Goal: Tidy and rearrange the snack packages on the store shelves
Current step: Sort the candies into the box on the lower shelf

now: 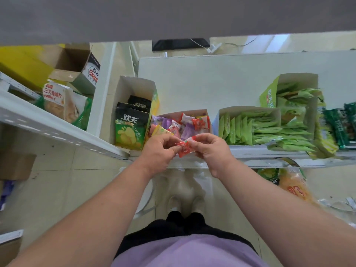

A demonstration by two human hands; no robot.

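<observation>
You're pinching a little red snack packet (184, 147) with both your left hand (159, 151) and right hand (210, 151), right over the mixed-candy box (209, 120).

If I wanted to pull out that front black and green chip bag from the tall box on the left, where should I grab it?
Probably pinch the chip bag by its black top edge, coming from above. It stands upright at the front of the white box, whose walls close in on its sides, with another black bag right behind, so only the top looks free. Both hands, left hand and right hand, are busy holding a red packet.
</observation>
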